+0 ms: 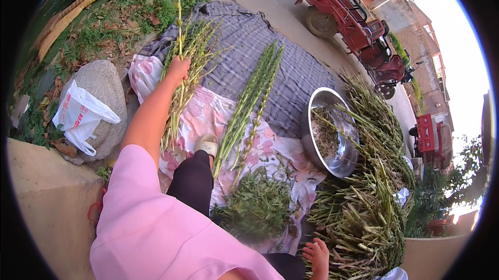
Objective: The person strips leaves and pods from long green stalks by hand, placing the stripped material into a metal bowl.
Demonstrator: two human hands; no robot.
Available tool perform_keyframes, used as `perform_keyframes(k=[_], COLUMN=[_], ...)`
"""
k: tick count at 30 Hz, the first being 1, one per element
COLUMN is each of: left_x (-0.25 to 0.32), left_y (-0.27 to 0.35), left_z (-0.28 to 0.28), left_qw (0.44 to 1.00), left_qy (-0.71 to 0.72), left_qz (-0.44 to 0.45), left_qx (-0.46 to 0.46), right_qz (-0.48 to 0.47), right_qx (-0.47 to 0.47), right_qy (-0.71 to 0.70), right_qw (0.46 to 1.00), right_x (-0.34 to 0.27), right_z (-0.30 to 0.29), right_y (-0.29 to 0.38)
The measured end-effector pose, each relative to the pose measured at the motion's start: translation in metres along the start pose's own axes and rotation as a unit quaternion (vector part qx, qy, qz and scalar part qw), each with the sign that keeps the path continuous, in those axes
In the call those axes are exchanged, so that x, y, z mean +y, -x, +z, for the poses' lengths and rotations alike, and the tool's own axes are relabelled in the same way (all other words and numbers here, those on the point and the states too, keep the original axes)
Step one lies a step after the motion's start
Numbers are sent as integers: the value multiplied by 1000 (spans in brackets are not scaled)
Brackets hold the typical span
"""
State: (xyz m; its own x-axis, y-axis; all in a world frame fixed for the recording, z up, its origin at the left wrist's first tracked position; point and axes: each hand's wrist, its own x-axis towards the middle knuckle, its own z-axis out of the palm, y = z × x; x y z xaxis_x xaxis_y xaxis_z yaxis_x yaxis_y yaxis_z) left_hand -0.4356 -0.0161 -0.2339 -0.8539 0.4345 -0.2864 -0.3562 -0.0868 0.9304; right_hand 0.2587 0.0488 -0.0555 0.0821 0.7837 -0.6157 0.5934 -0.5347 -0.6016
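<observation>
My left hand [178, 70] grips a long yellow-green stalk [179, 26] studded with pods, probably sesame, pointing away from me. Beneath that hand lies a loose bundle of drier stalks [170, 114] on a floral cloth [202, 102]. Several greener podded stalks [249, 100] are laid side by side across the floral cloth and a grey plaid cloth [300, 63]. Low on the right, my right hand [317, 256] is empty with its fingers apart, near the cut ends of a big stalk pile [362, 221]. Stripped green leaves [257, 204] form a heap between my feet.
A metal basin [312, 143] holding dry plant bits [326, 134] tilts against the pile. To the left, a white plastic bag [84, 114] rests on a boulder [113, 85]. Red cargo tricycles [343, 19] stand on the concrete beyond. A low wall [50, 178] is at lower left.
</observation>
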Motion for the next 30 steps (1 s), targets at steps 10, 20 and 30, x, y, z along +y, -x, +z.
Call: perform_keyframes(k=[10, 20, 30], left_x=[-87, -168, -120], left_y=[-62, -117, -34], left_z=[-27, -134, 71], left_qw=[902, 708, 714], left_qy=[-418, -693, -627], left_qz=[-23, 52, 279], left_qx=[107, 126, -142], right_qz=[-95, -131, -119], right_qx=[93, 306, 427], right_qy=[327, 343, 245], right_qw=[936, 879, 862], right_x=[103, 121, 151], right_z=[-40, -19, -10], right_y=[-7, -13, 24])
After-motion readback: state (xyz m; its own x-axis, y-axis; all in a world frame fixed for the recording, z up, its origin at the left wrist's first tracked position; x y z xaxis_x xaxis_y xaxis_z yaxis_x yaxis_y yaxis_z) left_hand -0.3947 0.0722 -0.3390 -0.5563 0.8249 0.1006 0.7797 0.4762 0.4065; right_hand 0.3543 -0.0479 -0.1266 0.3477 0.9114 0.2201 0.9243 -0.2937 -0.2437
